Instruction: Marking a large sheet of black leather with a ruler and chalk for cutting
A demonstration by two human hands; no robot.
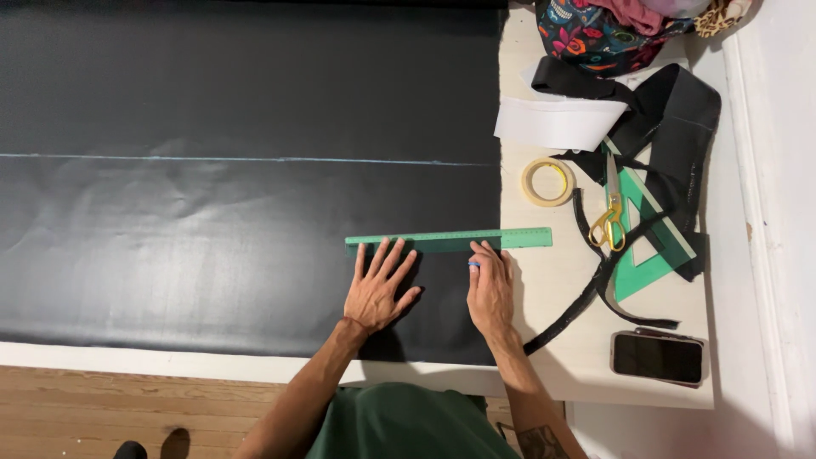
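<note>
At the lower centre of the frame, the left hand (375,289) is laid flat with fingers spread on the black sheet material (212,229), its fingertips touching the lower edge of the green ruler (448,240). Just to the right, the right hand (490,289) is closed lightly around a small blue marking piece (473,264), held against the ruler's lower edge. The ruler is judged light, thin and stiff, liable to slide on the smooth sheet; it is best pressed from above along its length. The sheet appears soft and limp, and creases are visible. A faint pale line (255,159) is drawn across it farther up.
</note>
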